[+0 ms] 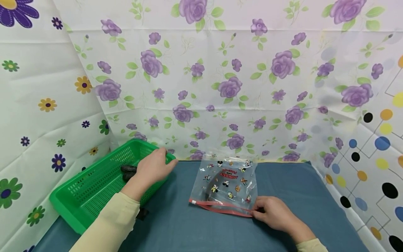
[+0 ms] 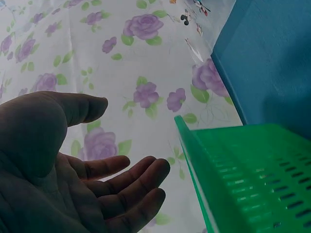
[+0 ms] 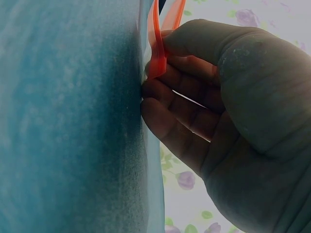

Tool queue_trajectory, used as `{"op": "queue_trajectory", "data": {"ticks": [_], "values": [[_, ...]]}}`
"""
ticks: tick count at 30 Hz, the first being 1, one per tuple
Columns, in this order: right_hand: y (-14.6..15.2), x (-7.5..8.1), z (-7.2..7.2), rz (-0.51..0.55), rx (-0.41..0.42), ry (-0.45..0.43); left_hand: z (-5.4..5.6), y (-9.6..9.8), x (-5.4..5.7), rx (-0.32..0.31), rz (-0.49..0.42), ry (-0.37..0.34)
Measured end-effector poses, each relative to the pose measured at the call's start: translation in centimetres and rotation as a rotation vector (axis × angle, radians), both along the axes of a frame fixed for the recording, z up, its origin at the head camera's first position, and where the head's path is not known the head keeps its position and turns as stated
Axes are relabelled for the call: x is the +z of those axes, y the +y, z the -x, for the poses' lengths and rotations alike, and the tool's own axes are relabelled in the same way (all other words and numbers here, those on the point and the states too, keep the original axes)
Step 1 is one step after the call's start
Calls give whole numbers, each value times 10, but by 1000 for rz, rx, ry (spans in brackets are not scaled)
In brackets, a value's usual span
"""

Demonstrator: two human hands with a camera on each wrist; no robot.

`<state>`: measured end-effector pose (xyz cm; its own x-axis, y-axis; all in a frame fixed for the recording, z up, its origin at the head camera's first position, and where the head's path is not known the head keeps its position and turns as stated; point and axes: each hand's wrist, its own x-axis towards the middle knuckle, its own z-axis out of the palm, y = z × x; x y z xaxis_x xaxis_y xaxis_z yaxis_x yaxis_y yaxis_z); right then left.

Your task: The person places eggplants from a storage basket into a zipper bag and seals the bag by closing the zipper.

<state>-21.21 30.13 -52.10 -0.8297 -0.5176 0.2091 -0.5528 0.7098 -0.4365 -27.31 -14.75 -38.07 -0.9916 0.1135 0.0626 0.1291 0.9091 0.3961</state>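
A clear zip bag (image 1: 225, 183) with cartoon figures and a red zip edge lies on the blue cloth, its mouth toward me. Something dark and curved shows inside it, its kind unclear. At the bag's near right corner, my right hand (image 1: 274, 211) pinches the red edge (image 3: 156, 53) between thumb and fingers. My left hand (image 1: 154, 166) is over the right end of a green basket (image 1: 94, 171). Its fingers (image 2: 136, 187) are loosely bent, holding nothing, apart from the basket rim in the left wrist view. Dark, elongated objects (image 1: 128, 172) lie in the basket, partly behind the left wrist.
Blue cloth (image 1: 283, 182) covers the table. A flowered sheet (image 1: 201, 87) hangs behind it, with patterned sheets at both sides. The basket stands tilted along the left side. A small black object (image 1: 142, 213) shows beneath the left forearm.
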Motion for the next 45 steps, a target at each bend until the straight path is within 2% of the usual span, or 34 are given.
{"op": "queue_trajectory", "data": {"ticks": [10, 16, 22, 32, 37, 45], "values": [[1, 0, 1, -1, -13, -25, 8, -15, 11, -9, -38, -81], [1, 0, 1, -6, -22, -27, 13, -24, 13, -16, -37, -138], [2, -2, 0, -4, -14, -22, 21, -34, 10, -25, 1, -118], [2, -1, 0, 12, 5, -14, 31, -49, 8, -27, -25, -189], [3, -3, 0, 10, 1, -3, 38, -59, 5, -60, -49, -225], [3, -4, 1, 17, 6, 8, 46, -75, 1, -83, -22, -244]]}}
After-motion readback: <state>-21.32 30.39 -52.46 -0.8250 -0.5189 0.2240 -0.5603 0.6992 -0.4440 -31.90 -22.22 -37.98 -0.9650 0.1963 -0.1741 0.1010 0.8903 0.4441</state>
